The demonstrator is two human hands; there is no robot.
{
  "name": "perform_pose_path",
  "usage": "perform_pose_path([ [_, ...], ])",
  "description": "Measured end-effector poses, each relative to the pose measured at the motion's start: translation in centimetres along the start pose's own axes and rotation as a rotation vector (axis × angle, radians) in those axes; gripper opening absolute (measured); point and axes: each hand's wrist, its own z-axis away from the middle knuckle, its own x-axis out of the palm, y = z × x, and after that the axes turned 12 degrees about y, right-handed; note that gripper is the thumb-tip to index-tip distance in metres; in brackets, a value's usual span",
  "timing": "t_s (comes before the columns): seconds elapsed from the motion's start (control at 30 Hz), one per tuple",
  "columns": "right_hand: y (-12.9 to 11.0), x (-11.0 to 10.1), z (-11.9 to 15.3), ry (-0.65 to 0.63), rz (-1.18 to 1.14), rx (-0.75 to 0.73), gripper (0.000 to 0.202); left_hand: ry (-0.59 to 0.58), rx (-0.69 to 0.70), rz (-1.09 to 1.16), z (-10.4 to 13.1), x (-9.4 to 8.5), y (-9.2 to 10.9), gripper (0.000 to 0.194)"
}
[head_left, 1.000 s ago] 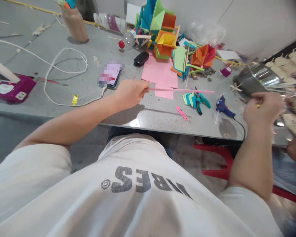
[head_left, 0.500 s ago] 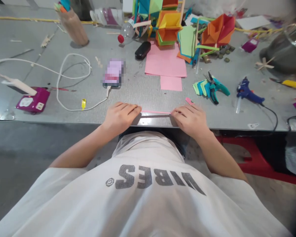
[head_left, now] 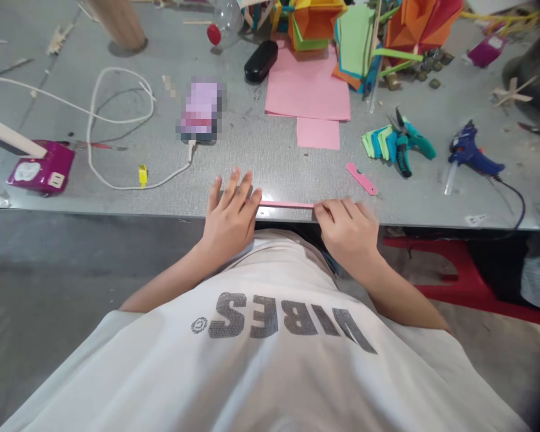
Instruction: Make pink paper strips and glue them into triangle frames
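Both ends of the pink strip (head_left: 288, 204) are hard to make out: the left one goes out of sight at the thumb of the left hand (head_left: 230, 217), and the right one vanishes beneath the fingertips of the right hand (head_left: 348, 227), whose outer knuckles are blurred. Coarse blocks mask the phone (head_left: 200, 112). The top edge cuts off the tan jar (head_left: 119, 24) and the orange folded-paper shape (head_left: 420, 27), while the right edge crops the dim, dark vessel (head_left: 537, 72).

The strip is close to the near edge of the desk (head_left: 252, 153), in the gap between the hands. Its long axis runs left to right, almost parallel to that edge, with the right end dipping very slightly towards the person.

The left grip is spread, palm down, fingers fanned away from the body and the thumb beside the strip. The right grip is half curled at the strip's other end; whether it pinches the strip or only presses it cannot be told.

Just beyond the right hand lies a pink cutter (head_left: 361, 179), set aslant, with teal-handled pliers (head_left: 402, 155) farther back and a blue glue gun (head_left: 477, 153) to their right.
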Motion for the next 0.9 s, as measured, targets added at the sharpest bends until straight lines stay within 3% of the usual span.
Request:
perform_pose_path([
  [0.23, -1.1, 0.0, 1.5, 0.059, 0.06, 0.025, 0.027, -0.003, 0.068, -0.001, 1.7, 1.9, 1.1, 0.074],
  [0.67, -4.7, 0.6, 2.4, 0.048, -0.113, 0.108, 0.047, -0.032, 0.149, 0.105, 2.3, 3.2, 1.6, 0.065],
  [0.9, -5.8, 1.4, 1.8, 0.065, -0.204, 0.033, 0.048, 0.026, 0.239, 0.107, 1.8, 3.8, 2.3, 0.067],
])
